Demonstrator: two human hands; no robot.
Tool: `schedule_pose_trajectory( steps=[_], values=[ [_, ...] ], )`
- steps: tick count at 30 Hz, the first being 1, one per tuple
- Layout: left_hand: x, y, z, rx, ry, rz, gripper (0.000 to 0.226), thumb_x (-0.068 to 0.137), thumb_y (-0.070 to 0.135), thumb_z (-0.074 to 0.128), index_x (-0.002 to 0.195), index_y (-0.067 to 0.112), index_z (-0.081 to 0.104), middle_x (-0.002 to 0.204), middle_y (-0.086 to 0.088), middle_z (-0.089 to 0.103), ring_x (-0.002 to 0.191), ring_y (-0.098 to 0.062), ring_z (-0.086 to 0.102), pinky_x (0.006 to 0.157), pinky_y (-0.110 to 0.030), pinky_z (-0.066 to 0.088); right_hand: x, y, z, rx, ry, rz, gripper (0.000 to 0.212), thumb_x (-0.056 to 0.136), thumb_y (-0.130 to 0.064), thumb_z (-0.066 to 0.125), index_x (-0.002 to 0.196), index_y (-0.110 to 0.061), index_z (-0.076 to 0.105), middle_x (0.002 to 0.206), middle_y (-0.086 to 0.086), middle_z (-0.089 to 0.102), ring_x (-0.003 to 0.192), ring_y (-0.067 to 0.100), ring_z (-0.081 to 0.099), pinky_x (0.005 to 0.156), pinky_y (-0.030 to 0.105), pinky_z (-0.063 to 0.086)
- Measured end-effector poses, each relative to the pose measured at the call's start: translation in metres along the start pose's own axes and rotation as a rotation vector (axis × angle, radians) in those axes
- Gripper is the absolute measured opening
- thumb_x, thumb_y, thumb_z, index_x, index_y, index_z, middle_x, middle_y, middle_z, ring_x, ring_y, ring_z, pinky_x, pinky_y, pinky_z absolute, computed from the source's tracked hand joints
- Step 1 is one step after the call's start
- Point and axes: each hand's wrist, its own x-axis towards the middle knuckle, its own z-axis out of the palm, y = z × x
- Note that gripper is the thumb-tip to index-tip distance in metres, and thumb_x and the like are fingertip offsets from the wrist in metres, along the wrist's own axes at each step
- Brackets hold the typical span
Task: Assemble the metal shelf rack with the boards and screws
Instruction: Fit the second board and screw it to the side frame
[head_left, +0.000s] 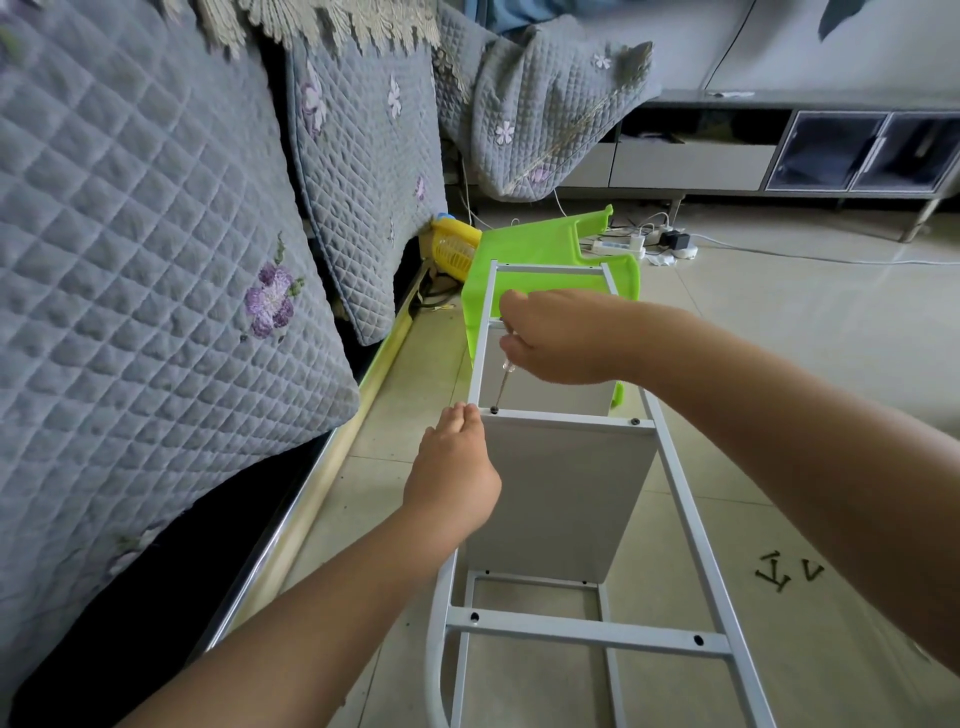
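While the right hand (558, 338) curls round a screwdriver (503, 382), most of the handle is hidden in that grip; only the clear lower handle and the shaft show, the tip set on a screw (493, 410) at the board's (561, 493) top edge. The left hand (457, 467) clasps the rack frame (685, 499) beside that corner, its fingertips out of sight behind the post. Loose screws (779, 574) lie on the floor (779, 338), too small to count. A green plastic chair (535, 244) sits partly hidden behind the frame.
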Motion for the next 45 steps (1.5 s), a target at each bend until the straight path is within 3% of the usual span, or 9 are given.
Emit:
schedule_pose_trajectory(
  steps=[4, 9, 16, 20, 25, 30, 33, 41, 45],
  values=[
    [-0.002, 0.001, 0.0, 0.006, 0.004, 0.003, 0.056, 0.095, 0.003, 0.029, 0.147, 0.011, 0.011, 0.155, -0.002, 0.011, 0.136, -0.021, 0.025, 0.106, -0.027, 0.027, 0.002, 0.001, -0.001, -0.052, 0.023, -0.055, 0.018, 0.097, -0.016, 0.037, 0.105, -0.005, 0.049, 0.1, 0.011, 0.056, 0.091, 0.028, 0.052, 0.071, 0.032, 0.038],
    [-0.004, 0.002, 0.0, 0.004, 0.011, -0.01, 0.057, 0.095, 0.003, 0.029, 0.148, 0.012, 0.01, 0.155, 0.0, 0.01, 0.137, -0.02, 0.025, 0.107, -0.028, 0.028, 0.004, 0.004, 0.0, -0.27, 0.067, 0.002, 0.028, 0.101, -0.018, 0.03, 0.104, -0.007, 0.056, 0.096, 0.01, 0.057, 0.101, 0.029, 0.055, 0.07, 0.03, 0.04],
    [-0.005, 0.005, 0.002, -0.009, -0.003, -0.01, 0.058, 0.094, 0.002, 0.028, 0.148, 0.011, 0.01, 0.156, -0.001, 0.007, 0.136, -0.022, 0.025, 0.105, -0.028, 0.029, 0.003, 0.001, -0.005, 0.022, -0.053, 0.009, 0.012, 0.094, -0.008, 0.036, 0.103, -0.006, 0.044, 0.087, 0.007, 0.045, 0.082, 0.021, 0.039, 0.064, 0.027, 0.031],
    [-0.005, 0.005, 0.001, -0.012, 0.005, -0.007, 0.056, 0.094, 0.003, 0.029, 0.147, 0.011, 0.011, 0.156, -0.001, 0.009, 0.136, -0.021, 0.025, 0.105, -0.028, 0.029, 0.002, -0.001, -0.005, -0.047, 0.003, -0.023, 0.024, 0.098, -0.015, 0.038, 0.115, -0.003, 0.048, 0.112, 0.014, 0.056, 0.093, 0.027, 0.051, 0.066, 0.025, 0.03],
    [-0.005, 0.004, 0.001, -0.018, 0.003, -0.01, 0.056, 0.095, 0.002, 0.029, 0.147, 0.011, 0.012, 0.155, -0.002, 0.011, 0.136, -0.02, 0.026, 0.105, -0.029, 0.029, 0.009, -0.008, -0.003, -0.045, 0.034, 0.051, 0.03, 0.099, -0.02, 0.036, 0.113, 0.001, 0.052, 0.107, 0.015, 0.054, 0.106, 0.028, 0.053, 0.056, 0.026, 0.03],
    [-0.006, 0.001, 0.002, -0.054, -0.009, -0.011, 0.057, 0.094, 0.001, 0.029, 0.148, 0.012, 0.012, 0.155, 0.001, 0.012, 0.134, -0.017, 0.031, 0.104, -0.029, 0.032, 0.008, -0.006, 0.0, 0.046, 0.018, 0.173, 0.027, 0.098, -0.018, 0.037, 0.111, 0.0, 0.054, 0.118, 0.013, 0.055, 0.089, 0.024, 0.047, 0.069, 0.024, 0.032],
    [-0.005, 0.003, 0.0, -0.08, -0.011, -0.006, 0.057, 0.094, 0.002, 0.028, 0.148, 0.012, 0.012, 0.156, 0.001, 0.01, 0.136, -0.017, 0.029, 0.107, -0.029, 0.031, 0.0, -0.005, 0.001, 0.036, -0.024, 0.063, 0.032, 0.099, -0.02, 0.036, 0.12, 0.001, 0.045, 0.122, 0.015, 0.052, 0.108, 0.027, 0.05, 0.074, 0.024, 0.03],
    [-0.006, 0.0, 0.0, -0.114, -0.001, -0.02, 0.055, 0.095, 0.002, 0.028, 0.148, 0.012, 0.014, 0.156, 0.0, 0.011, 0.14, -0.017, 0.024, 0.109, -0.029, 0.028, -0.003, -0.002, -0.008, -0.147, 0.04, -0.045, 0.026, 0.097, -0.021, 0.041, 0.11, -0.003, 0.055, 0.102, 0.01, 0.055, 0.098, 0.027, 0.053, 0.064, 0.026, 0.032],
    [-0.006, 0.001, 0.002, -0.099, 0.005, -0.021, 0.055, 0.095, 0.002, 0.028, 0.148, 0.011, 0.014, 0.156, 0.0, 0.011, 0.136, -0.02, 0.03, 0.106, -0.029, 0.031, -0.002, -0.013, -0.002, 0.008, 0.024, 0.115, 0.028, 0.093, -0.015, 0.043, 0.067, -0.004, 0.04, 0.069, 0.002, 0.037, 0.077, 0.022, 0.041, 0.048, 0.026, 0.027]
  ],
)
